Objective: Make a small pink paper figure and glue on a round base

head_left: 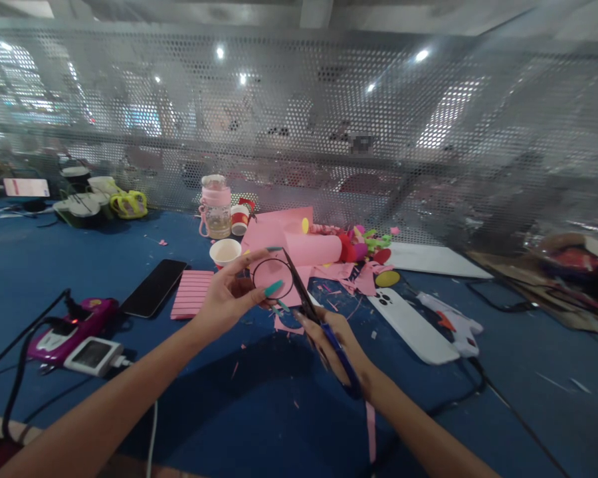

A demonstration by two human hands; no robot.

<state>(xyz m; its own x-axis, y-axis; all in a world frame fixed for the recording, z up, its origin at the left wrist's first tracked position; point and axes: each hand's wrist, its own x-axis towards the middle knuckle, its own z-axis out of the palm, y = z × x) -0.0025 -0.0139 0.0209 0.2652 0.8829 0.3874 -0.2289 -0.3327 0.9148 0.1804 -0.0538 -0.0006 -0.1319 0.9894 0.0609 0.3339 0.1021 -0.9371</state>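
Between the thumb and fingers of my left hand (234,289) is a pink paper circle (266,275) with a black outline near its edge. My right hand (336,338) grips a pair of scissors (336,348) with blue handles, its fingers through the loops. The dark blades point up and away, lying along the right side of the circle. Whether they touch the paper, I cannot tell. Below the hands, pink paper scraps (289,325) lie on the blue table (219,411). A pink strip (371,428) hangs or lies beneath my right wrist.
Behind the hands are pink paper sheets (294,229), a paper cup (225,251) and a pink-lidded bottle (215,209). Left lie a black phone (154,289), striped pink paper (190,295) and a purple power strip (74,332). Right are a white phone (413,325) and a glue gun (451,322).
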